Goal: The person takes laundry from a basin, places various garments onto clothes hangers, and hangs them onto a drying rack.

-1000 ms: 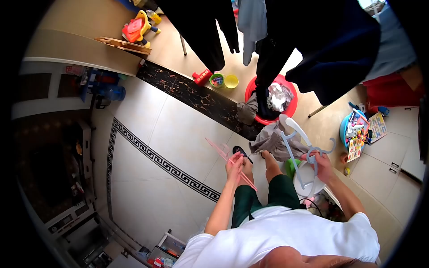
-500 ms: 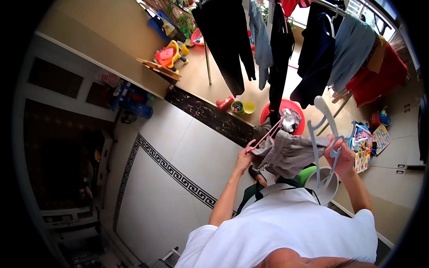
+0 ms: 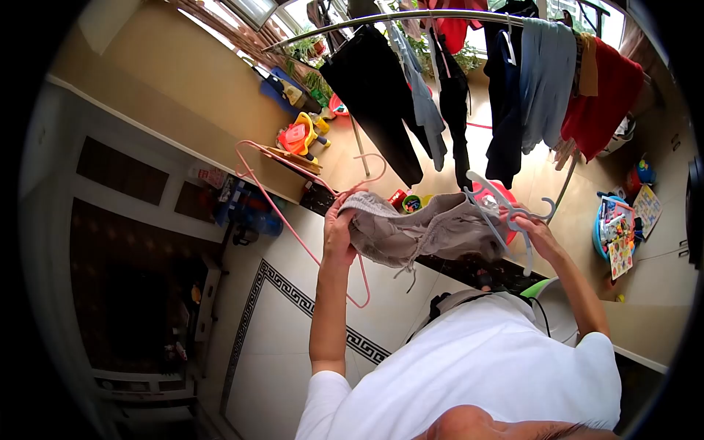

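Observation:
Greyish-beige drawstring pants (image 3: 418, 238) are stretched sideways in front of my chest, with a cord dangling below. At their left end, my left hand (image 3: 339, 233) is closed on the gathered waistband. A pink hanger (image 3: 279, 214) sticks out around that hand, its hook above the fabric; the exact grip on it is hidden. On the other side, my right hand (image 3: 532, 227) is closed on a pale grey plastic hanger (image 3: 490, 192), which overlaps the right end of the pants. Whether those fingers also pinch cloth cannot be made out.
Overhead runs a curved metal drying rail (image 3: 411, 16) hung with black trousers (image 3: 378, 103), a light blue garment (image 3: 546, 81) and a red cloth (image 3: 601, 110). Behind the pants stands a red basin (image 3: 506, 194). A blue tub of toys (image 3: 612, 227) is at right, a toy chair (image 3: 301, 136) at left.
Both hands have risen with the pants, now spread wider. The pink hanger has swung out to the left of my left hand. The grey hanger has tilted, and the view has shifted toward the rail.

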The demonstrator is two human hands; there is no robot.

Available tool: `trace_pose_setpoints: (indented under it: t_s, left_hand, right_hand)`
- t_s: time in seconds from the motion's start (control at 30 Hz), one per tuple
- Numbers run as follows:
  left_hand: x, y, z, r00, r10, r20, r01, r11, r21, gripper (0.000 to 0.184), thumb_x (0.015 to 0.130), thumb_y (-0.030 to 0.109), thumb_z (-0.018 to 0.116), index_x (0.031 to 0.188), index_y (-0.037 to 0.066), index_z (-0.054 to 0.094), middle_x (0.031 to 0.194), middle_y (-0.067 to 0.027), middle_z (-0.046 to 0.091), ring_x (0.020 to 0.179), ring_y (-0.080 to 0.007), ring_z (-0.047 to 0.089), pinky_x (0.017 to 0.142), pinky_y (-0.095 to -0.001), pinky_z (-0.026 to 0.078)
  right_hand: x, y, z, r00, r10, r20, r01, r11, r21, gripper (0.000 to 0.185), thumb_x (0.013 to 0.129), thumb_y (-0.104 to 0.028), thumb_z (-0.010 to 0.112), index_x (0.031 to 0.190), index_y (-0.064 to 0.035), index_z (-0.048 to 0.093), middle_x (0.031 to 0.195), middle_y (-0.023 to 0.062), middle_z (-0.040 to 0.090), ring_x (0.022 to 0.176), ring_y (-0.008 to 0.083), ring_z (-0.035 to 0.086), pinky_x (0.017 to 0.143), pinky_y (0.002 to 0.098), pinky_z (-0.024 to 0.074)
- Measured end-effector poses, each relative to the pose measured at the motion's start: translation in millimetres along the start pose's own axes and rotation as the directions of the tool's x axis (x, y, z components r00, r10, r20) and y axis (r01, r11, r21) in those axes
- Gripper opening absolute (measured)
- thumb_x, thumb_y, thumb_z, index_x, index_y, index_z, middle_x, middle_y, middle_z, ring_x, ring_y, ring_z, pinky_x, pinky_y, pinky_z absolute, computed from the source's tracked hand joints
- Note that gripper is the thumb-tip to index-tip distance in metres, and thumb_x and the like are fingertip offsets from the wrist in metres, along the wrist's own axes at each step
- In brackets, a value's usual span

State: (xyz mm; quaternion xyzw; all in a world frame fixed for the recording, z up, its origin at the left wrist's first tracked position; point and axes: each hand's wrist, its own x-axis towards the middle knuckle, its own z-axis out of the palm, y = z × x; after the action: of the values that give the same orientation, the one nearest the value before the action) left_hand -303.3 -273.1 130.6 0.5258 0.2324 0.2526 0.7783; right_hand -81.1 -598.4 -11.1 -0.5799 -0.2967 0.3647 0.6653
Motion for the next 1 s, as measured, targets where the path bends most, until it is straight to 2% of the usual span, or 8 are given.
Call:
trace_pose_setpoints:
  t_s: [0.23, 0.43, 0.57, 0.67, 0.77, 0.9, 0.97, 1.0]
  left_hand:
    - [14, 25, 30, 0.999, -0.026, 0.026, 0.028, 0.999, -0.039, 0.025, 0.092, 0.005, 0.047, 0.114, -0.001, 0.059, 0.100, -0.0083, 0.065, 0.090, -0.0161, 0.064, 0.082, -0.0300, 0.053]
    - [18, 34, 42, 0.988, -0.118, 0.098, 0.116, 0.993, 0.026, 0.028, 0.094, 0.008, 0.045, 0.116, -0.003, 0.058, 0.101, -0.0110, 0.066, 0.091, -0.0183, 0.065, 0.082, -0.0318, 0.054]
    - [15, 38, 47, 0.986, -0.128, 0.111, 0.129, 0.992, -0.007, 0.030, 0.094, 0.010, 0.044, 0.116, -0.004, 0.058, 0.103, -0.0131, 0.065, 0.092, -0.0205, 0.065, 0.083, -0.0336, 0.054]
    - [11, 45, 50, 0.990, -0.140, 0.011, 0.140, 0.990, 0.006, 0.031, 0.094, 0.012, 0.044, 0.117, -0.004, 0.058, 0.104, -0.0144, 0.065, 0.094, -0.0221, 0.065, 0.084, -0.0346, 0.054]
    - [10, 46, 34, 0.990, -0.138, 0.029, 0.139, 0.990, -0.033, 0.028, 0.093, 0.007, 0.045, 0.116, -0.002, 0.058, 0.104, -0.0130, 0.065, 0.093, -0.0210, 0.065, 0.083, -0.0334, 0.054]
    - [2, 26, 8, 0.975, -0.223, -0.009, 0.219, 0.950, 0.225, 0.029, 0.087, -0.004, 0.052, 0.115, 0.002, 0.055, 0.100, -0.0079, 0.063, 0.084, -0.0147, 0.065, 0.070, -0.0246, 0.056]
    - [-6, 23, 7, 0.947, -0.320, 0.023, 0.292, 0.890, 0.351, 0.032, 0.085, -0.005, 0.056, 0.116, 0.002, 0.054, 0.098, -0.0058, 0.063, 0.083, -0.0096, 0.064, 0.054, -0.0179, 0.049]
    - [-8, 18, 8, 0.941, -0.338, 0.031, 0.301, 0.871, 0.389, 0.028, 0.086, -0.004, 0.057, 0.113, 0.005, 0.057, 0.092, -0.0003, 0.062, 0.071, 0.0008, 0.054, 0.041, -0.0158, 0.025]
  right_hand:
    - [10, -71, 46, 0.957, -0.286, 0.053, 0.262, 0.926, 0.273, 0.037, 0.091, -0.027, 0.053, 0.115, 0.0004, 0.060, 0.095, 0.0130, 0.064, 0.077, 0.0176, 0.060, 0.069, 0.0299, 0.0477]
    - [52, -116, 100, 0.705, -0.690, 0.163, 0.465, 0.624, 0.628, 0.046, 0.091, -0.037, 0.059, 0.108, 0.0048, 0.065, 0.092, 0.0159, 0.065, 0.082, 0.0222, 0.064, 0.072, 0.0316, 0.0502]
    - [68, -118, 139, 0.677, -0.662, 0.321, 0.287, 0.639, 0.714, 0.048, 0.092, -0.040, 0.057, 0.103, 0.0053, 0.068, 0.087, 0.0171, 0.066, 0.077, 0.0233, 0.065, 0.069, 0.0318, 0.0497]
    - [68, -90, 151, 0.718, -0.553, 0.423, 0.251, 0.772, 0.584, 0.045, 0.093, -0.038, 0.057, 0.104, 0.0038, 0.068, 0.084, 0.0108, 0.067, 0.079, 0.0163, 0.062, 0.065, 0.0245, 0.0455]
    - [67, -71, 140, 0.781, -0.457, 0.427, 0.472, 0.878, 0.076, 0.031, 0.094, -0.028, 0.060, 0.102, 0.0004, 0.070, 0.081, 0.0079, 0.069, 0.068, 0.0124, 0.059, 0.062, 0.0248, 0.0459]
    - [69, -63, 103, 0.872, -0.237, 0.428, 0.316, 0.941, -0.122, 0.022, 0.090, -0.017, 0.065, 0.103, 0.0001, 0.069, 0.077, 0.0088, 0.068, 0.067, 0.0122, 0.060, 0.061, 0.0267, 0.0475]
    - [65, -88, 86, 0.923, 0.024, 0.383, 0.152, 0.893, -0.423, 0.022, 0.091, -0.021, 0.065, 0.102, -0.0022, 0.070, 0.075, 0.0084, 0.069, 0.067, 0.0117, 0.060, 0.060, 0.0271, 0.0475]
    - [64, -102, 82, 0.930, 0.036, 0.365, 0.182, 0.819, -0.544, 0.029, 0.090, -0.031, 0.064, 0.098, -0.0049, 0.072, 0.074, 0.0088, 0.068, 0.064, 0.0169, 0.061, 0.060, 0.0291, 0.0479]
